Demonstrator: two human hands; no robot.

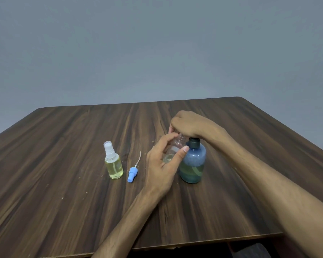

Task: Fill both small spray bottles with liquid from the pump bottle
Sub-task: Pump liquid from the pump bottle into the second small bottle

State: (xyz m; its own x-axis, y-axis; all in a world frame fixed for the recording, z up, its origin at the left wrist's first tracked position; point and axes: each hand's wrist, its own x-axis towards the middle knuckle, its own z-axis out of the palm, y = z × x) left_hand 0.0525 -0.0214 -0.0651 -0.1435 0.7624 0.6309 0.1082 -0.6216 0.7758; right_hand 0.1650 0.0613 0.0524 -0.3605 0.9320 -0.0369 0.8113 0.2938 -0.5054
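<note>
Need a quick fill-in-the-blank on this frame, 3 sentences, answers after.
1. The left hand holds the open spray bottle beside the ____ bottle.
2. The right hand presses down on the ____ of the pump bottle.
3. The blue sprayer lies on the table between the capped bottle and the ____ hand.

Answers: pump; top; left

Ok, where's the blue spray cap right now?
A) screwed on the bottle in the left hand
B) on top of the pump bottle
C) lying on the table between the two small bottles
C: the blue spray cap lies on its side on the table, beside the filled spray bottle; the open-necked bottle sits in the left hand.
</note>
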